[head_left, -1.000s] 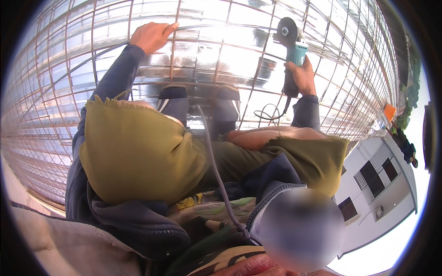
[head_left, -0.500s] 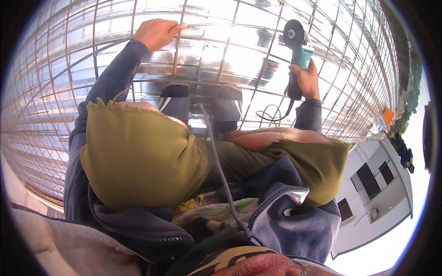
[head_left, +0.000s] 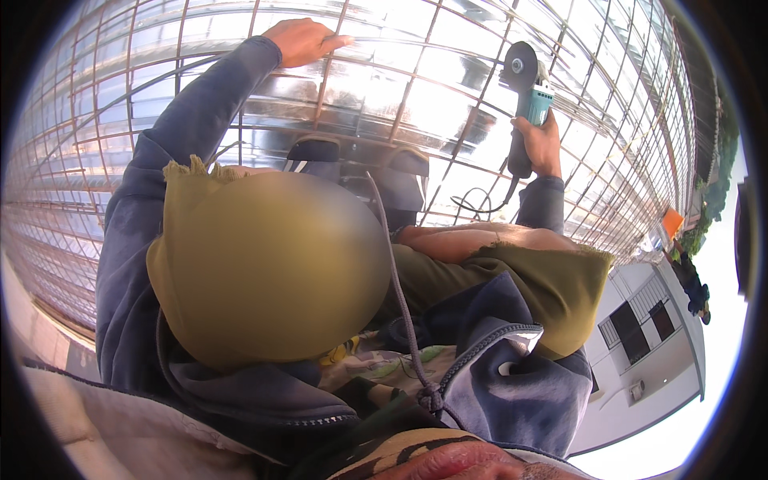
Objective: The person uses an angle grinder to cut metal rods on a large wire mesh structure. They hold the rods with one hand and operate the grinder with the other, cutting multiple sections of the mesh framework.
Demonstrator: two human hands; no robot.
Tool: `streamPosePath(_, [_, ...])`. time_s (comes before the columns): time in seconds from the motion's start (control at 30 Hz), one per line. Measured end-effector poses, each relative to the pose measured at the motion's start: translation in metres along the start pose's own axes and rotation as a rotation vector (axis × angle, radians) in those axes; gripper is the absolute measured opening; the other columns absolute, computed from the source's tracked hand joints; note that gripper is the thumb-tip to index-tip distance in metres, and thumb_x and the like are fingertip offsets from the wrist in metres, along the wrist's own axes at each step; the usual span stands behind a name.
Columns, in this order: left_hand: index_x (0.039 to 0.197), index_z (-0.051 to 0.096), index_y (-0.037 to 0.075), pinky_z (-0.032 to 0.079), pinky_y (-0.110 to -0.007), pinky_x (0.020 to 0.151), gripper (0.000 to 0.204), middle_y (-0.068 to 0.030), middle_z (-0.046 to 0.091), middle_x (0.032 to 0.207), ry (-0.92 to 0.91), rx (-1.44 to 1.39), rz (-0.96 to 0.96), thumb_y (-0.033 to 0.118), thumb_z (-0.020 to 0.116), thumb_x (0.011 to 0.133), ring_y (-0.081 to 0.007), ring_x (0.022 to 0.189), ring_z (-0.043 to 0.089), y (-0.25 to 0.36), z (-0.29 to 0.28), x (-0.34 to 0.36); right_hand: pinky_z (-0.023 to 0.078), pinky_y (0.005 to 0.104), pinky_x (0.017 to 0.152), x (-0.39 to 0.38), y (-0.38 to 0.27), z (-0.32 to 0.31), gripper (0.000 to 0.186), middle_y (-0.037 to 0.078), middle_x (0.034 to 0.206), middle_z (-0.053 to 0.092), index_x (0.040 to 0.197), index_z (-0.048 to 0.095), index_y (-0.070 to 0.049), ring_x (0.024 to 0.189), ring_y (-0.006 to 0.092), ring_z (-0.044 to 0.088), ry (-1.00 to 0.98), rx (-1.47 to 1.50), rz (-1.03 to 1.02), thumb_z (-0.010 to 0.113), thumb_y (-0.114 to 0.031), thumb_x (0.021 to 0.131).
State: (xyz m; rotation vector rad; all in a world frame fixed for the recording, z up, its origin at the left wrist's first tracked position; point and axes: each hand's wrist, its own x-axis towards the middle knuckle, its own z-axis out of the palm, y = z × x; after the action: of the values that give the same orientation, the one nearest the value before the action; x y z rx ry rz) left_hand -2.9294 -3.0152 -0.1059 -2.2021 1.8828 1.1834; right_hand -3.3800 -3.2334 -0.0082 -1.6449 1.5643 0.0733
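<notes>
Our right hand (head_left: 542, 144) wraps its fingers round the handle of the grinder (head_left: 538, 100), which is over the mesh (head_left: 324, 92) to our right, its disc (head_left: 519, 67) at the far end. Our left hand (head_left: 302, 42) is at the mesh, thumb stretched rightward; we cannot tell whether its fingers pinch a bar. A cord (head_left: 510, 192) trails from the handle's near end.

I see a shiny metal deck (head_left: 368, 98) beneath a grid of brown rods (head_left: 323, 92). Two dark shoes (head_left: 314, 150) stand there.
</notes>
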Motion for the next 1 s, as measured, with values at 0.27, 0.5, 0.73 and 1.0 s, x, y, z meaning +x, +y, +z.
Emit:
streamPosePath(0.27, [0.137,0.067,0.006,0.057,-0.050,0.094,0.070,-0.0222,0.076,0.104,0.141,-0.027,0.065,0.066,0.038,0.114,-0.0376,0.098,0.074,-0.014,0.022,0.003,0.059,0.0371,0.080,0.003,-0.004,0.002,0.060,0.017,0.105,0.076,0.133,0.061,0.008,0.087,0.0243,0.073,0.000,-0.029,-0.010,0.081,-0.019,0.083])
streamPosePath(0.5, [0.129,0.076,0.006,0.058,-0.050,0.097,0.074,-0.0218,0.079,0.110,0.082,-0.003,0.028,0.068,0.038,0.113,-0.0386,0.102,0.075,-0.004,0.010,0.000,0.059,0.0371,0.078,0.002,-0.002,0.002,0.057,0.015,0.103,0.075,0.133,0.061,0.006,0.085,0.0225,0.072,-0.018,0.043,0.030,0.081,-0.017,0.084])
streamPosePath(0.73, [0.119,0.082,0.011,0.060,-0.051,0.092,0.076,-0.0190,0.080,0.099,0.086,0.047,-0.015,0.071,0.036,0.112,-0.0388,0.095,0.076,0.006,0.000,-0.010,0.058,0.0373,0.075,-0.001,-0.013,0.008,0.049,0.014,0.100,0.073,0.128,0.061,0.006,0.082,0.0224,0.070,-0.024,0.038,0.021,0.077,-0.012,0.085])
streamPosePath(1.0, [0.113,0.083,0.011,0.061,-0.051,0.090,0.077,-0.0180,0.080,0.096,0.132,0.110,-0.024,0.072,0.036,0.111,-0.0378,0.091,0.076,-0.006,0.022,0.003,0.059,0.0384,0.079,0.006,0.008,0.004,0.057,0.016,0.102,0.075,0.129,0.063,0.008,0.085,0.0239,0.073,-0.014,-0.001,0.012,0.080,-0.020,0.082])
